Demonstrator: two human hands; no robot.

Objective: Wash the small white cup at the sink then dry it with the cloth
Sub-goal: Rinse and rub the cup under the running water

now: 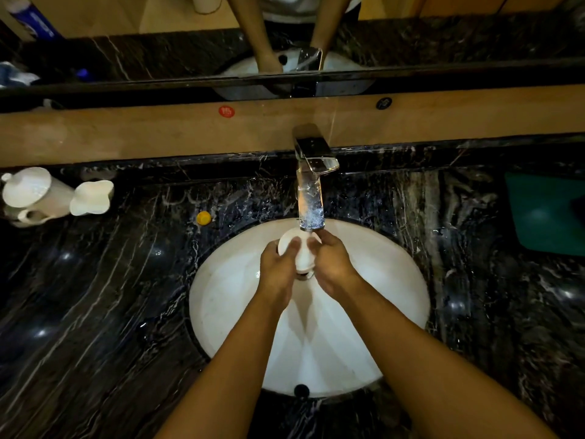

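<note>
The small white cup (301,252) is held over the white oval sink (389,280), just under the spout of the chrome tap (311,188). My left hand (278,267) grips its left side, fingers curled around the rim. My right hand (332,264) holds its right side, fingertips touching the cup close to the spout. Both hands hide much of the cup. A dark green cloth (547,213) lies flat on the counter at the far right, well away from both hands.
A white teapot (31,193) and a small white jug (91,198) stand on the black marble counter (110,296) at the far left. A small yellow cap (203,218) lies left of the tap. A mirror (158,55) runs behind a wooden ledge.
</note>
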